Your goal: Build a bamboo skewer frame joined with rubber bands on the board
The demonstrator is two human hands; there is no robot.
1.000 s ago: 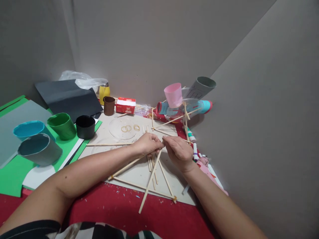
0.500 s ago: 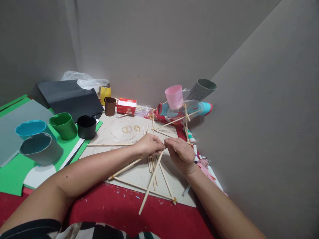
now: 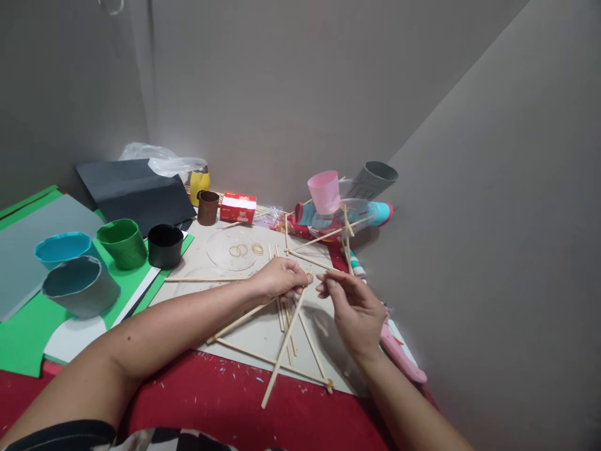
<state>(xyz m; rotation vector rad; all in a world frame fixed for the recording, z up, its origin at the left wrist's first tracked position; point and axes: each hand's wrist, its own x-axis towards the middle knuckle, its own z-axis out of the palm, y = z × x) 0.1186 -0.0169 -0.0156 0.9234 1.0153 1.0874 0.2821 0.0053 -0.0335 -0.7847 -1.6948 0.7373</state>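
My left hand [image 3: 283, 279] is closed in a pinch on the upper end of a wooden stick [image 3: 284, 351], which slants down towards me. A small rubber band [image 3: 310, 277] shows at its fingertips, around the stick joint. Below lies a triangle frame [image 3: 270, 359] of sticks, bound with bands at its two near corners; its far corner is hidden by my left hand. My right hand [image 3: 359, 310] hovers just right of the joint, fingers bent and apart, with nothing visible in them.
Several loose sticks [image 3: 286, 326] lie on the grey board [image 3: 225, 338]. Rubber bands [image 3: 257, 248] rest on a clear disc [image 3: 218, 257]. Paper cups, including a green one [image 3: 123, 244], stand left. A stick structure with a pink cup [image 3: 323, 192] stands back right, near the wall.
My right hand has drawn back to the right and down, away from the joint, and its fingers have parted. The left hand keeps its pinch, and the band now shows.
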